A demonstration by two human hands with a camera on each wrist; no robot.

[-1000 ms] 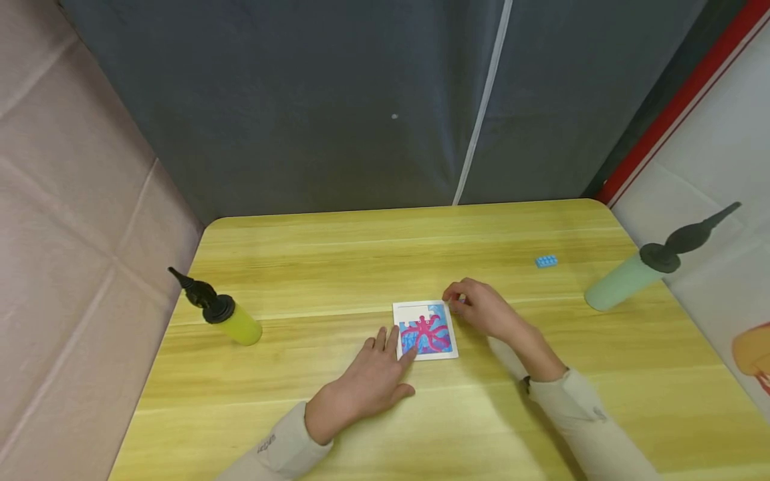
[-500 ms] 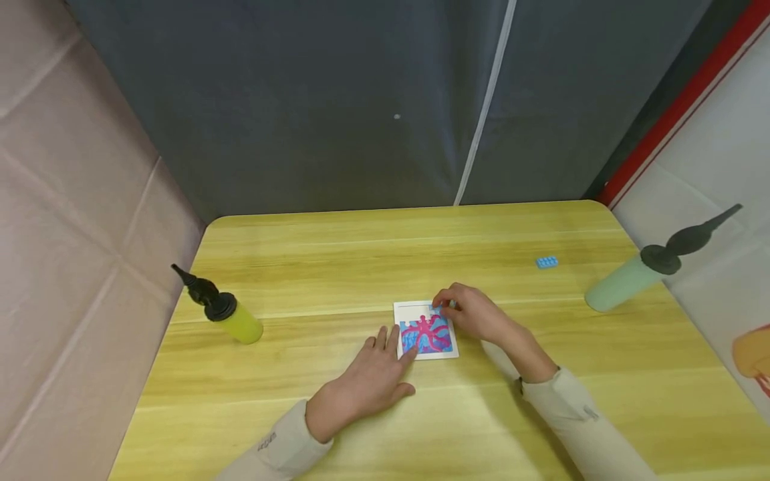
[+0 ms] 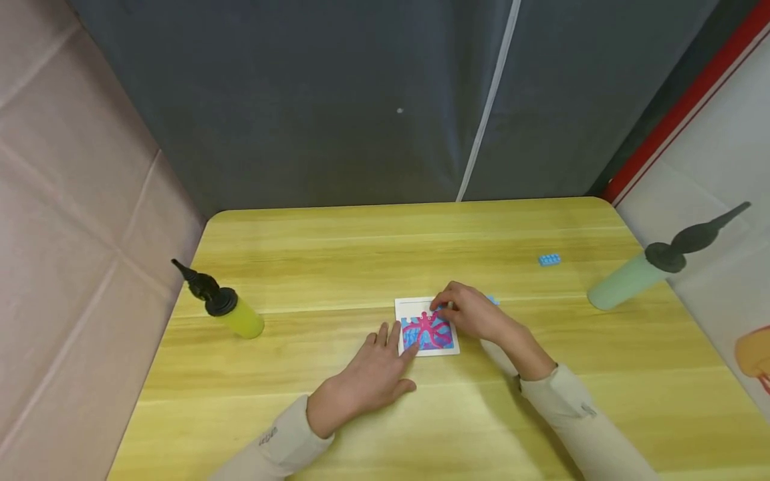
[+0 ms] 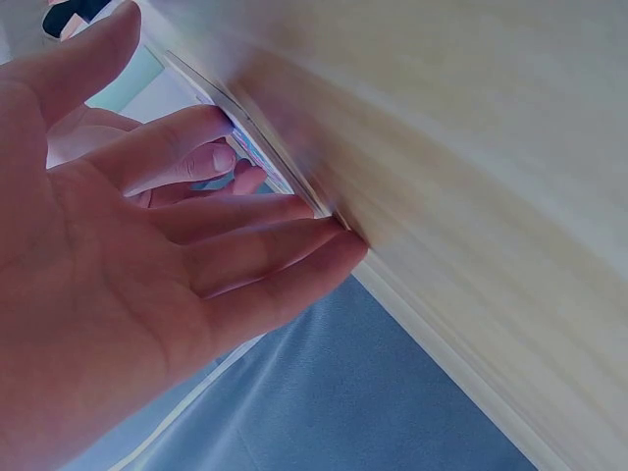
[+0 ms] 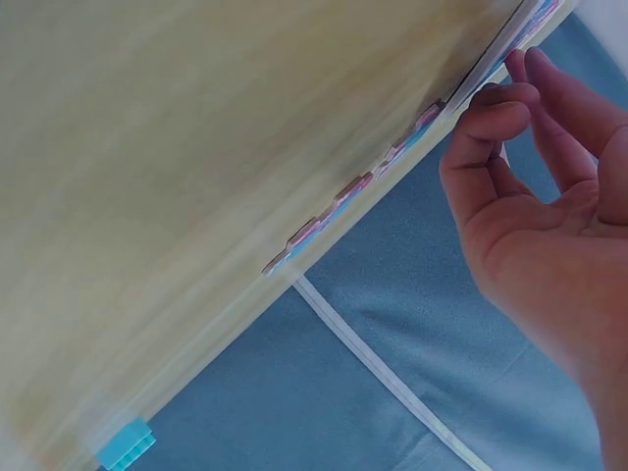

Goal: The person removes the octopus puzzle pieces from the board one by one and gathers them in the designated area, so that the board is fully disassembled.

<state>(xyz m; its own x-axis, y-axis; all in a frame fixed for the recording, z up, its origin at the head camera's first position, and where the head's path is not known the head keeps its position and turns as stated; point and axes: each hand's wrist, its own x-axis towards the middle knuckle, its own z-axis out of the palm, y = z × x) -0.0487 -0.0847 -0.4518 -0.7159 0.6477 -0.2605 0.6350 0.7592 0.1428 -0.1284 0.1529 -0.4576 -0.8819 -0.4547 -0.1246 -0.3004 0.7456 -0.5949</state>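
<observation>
I find the right hand [image 3: 475, 311] over the upper right part of the puzzle [image 3: 428, 333], its fingers curled, with thumb and forefinger almost together. They pinch a puzzle piece [image 3: 437, 312], mostly hidden by the fingertips. The left hand [image 3: 373, 379] lies flat, fingers straight and spread, gripping nothing; its fingertips touch the left border of the puzzle, the forefinger reaches over the lower left corner, and the thumb points away below it.

The puzzle lies flat, showing a pink octopus on blue; bare white backing shows at its upper left. Its right and lower borders are mostly uncovered. Through the right wrist camera I record loose pieces [image 5: 348, 193] in a row on the table [image 3: 337, 257], near the puzzle on its right side.

Beyond the puzzle, a broad strip of tabletop runs to the far edge, where a dark curtain [image 3: 289, 107] hangs. A blue brick [image 3: 549, 260] sits well to its upper right. The yellow bottle [image 3: 243, 319] is well apart on its left, near the left table edge; the green bottle [image 3: 625, 282] is farther off on its right, by the right edge.
</observation>
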